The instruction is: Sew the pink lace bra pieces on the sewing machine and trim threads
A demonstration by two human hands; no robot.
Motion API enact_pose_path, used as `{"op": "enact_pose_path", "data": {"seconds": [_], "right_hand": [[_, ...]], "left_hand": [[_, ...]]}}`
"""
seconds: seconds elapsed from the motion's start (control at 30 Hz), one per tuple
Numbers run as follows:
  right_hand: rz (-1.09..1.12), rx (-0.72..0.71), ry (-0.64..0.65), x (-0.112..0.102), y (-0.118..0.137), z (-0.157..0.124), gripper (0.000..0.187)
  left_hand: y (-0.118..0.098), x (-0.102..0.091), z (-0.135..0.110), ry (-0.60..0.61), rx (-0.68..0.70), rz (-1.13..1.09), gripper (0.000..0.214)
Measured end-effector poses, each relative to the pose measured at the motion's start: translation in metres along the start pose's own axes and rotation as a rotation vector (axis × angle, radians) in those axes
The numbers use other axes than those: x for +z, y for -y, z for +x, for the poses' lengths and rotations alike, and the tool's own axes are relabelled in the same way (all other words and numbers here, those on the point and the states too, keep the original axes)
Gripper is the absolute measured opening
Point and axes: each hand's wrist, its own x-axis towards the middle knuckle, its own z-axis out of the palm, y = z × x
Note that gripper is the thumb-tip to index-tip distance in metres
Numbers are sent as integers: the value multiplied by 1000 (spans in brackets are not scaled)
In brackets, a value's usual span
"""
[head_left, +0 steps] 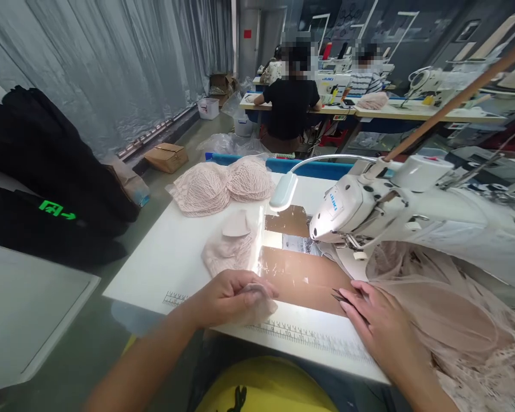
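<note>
My left hand [236,300] is closed, pinching a small piece of sheer pale pink fabric [260,306] above the table's ruler edge. My right hand [380,320] is closed around a small dark two-pointed tool [338,295], tweezers or thread snips; most of it is hidden by the fingers. Its tips point left over the brown plate [302,277] on the table. Just beyond my left hand lies a pale pink bra cup piece [229,252]. The white sewing machine [352,206] stands ahead of my right hand, and lacy pink fabric [463,320] is piled to the right.
Joined pink lace cups [218,186] lie at the back of the white table [150,252]. A small lamp [284,191] hangs over the plate. Below the front edge is something yellow [261,383]. Co-workers sit at machines farther back, one in a black shirt [290,106].
</note>
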Motion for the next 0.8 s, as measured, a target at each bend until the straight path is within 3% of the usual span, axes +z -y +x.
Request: {"op": "enact_pose_path", "data": {"seconds": [0.07, 0.1, 0.2, 0.27, 0.37, 0.47, 0.53, 0.6, 0.67, 0.73, 0.8], "right_hand": [[152, 68, 27, -8, 11, -2, 33], [298, 107, 107, -12, 22, 0, 34], [795, 47, 374, -20, 64, 15, 53], [1028, 48, 501, -20, 84, 26, 45], [1268, 46, 655, -16, 92, 32, 38], [1361, 76, 696, -15, 85, 25, 41], [1388, 105, 679, -20, 78, 19, 42], [1363, 141, 629, -32, 69, 13, 41], [1328, 222, 500, -49, 56, 6, 40], [1316, 351, 255, -71, 39, -8, 41], [1268, 484, -118, -92, 23, -28, 43]], "left_hand": [[-1, 17, 9, 33, 65, 6, 25], [-3, 26, 14, 56, 104, 41, 24], [-10, 50, 30, 102, 203, 198, 22], [-14, 53, 38, 74, 235, 296, 23], [-8, 29, 46, -115, 244, 532, 29], [12, -13, 47, -310, 43, 936, 42], [28, -36, 42, -282, -107, 1129, 46], [41, -52, 31, -245, -86, 1250, 43], [51, -64, 16, -250, -64, 1300, 38], [58, -78, -1, -290, -64, 1324, 37], [62, -97, -18, -364, -50, 1328, 34]]}}
